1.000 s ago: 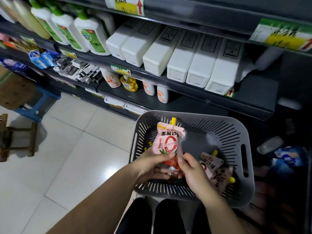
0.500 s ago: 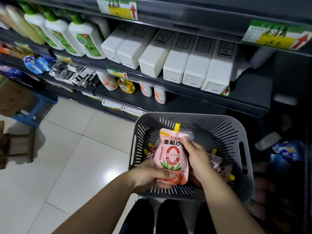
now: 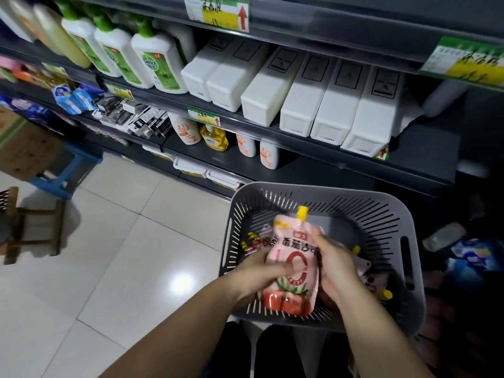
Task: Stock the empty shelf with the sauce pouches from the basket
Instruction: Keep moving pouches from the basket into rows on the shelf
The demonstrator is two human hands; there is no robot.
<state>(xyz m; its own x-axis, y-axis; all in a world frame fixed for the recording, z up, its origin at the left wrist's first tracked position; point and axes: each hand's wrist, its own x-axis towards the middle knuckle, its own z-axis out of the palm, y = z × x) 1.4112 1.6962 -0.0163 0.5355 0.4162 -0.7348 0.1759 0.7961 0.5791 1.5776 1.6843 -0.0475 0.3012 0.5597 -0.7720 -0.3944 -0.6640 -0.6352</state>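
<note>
Both hands are low in the head view, right over the grey slotted basket (image 3: 395, 214). Left hand (image 3: 256, 271) holds the pink sauce pouch (image 3: 293, 268) from its left side, with the thumb lying across the front, over the red ring. Right hand (image 3: 334, 264) holds the same pouch on its right edge, fingers curled round behind it. So the pouch sits between the two hands, standing up, with its yellow cap (image 3: 302, 212) at the top, above both hands.

More pouches (image 3: 368, 279) lie flat in the basket, just under and to the right of the right hand. A few more (image 3: 257, 241) peek out by the left hand.

Behind the basket is the dark shelf (image 3: 313, 170). Some small white and orange bottles (image 3: 268, 155) stand on its left part, and the part nearest the basket is bare. One shelf up, white boxes (image 3: 327, 105) stand in a row. Beside them, to the left, are green-topped soap bottles (image 3: 156, 64). White floor tiles (image 3: 122, 241) shine on the left.
</note>
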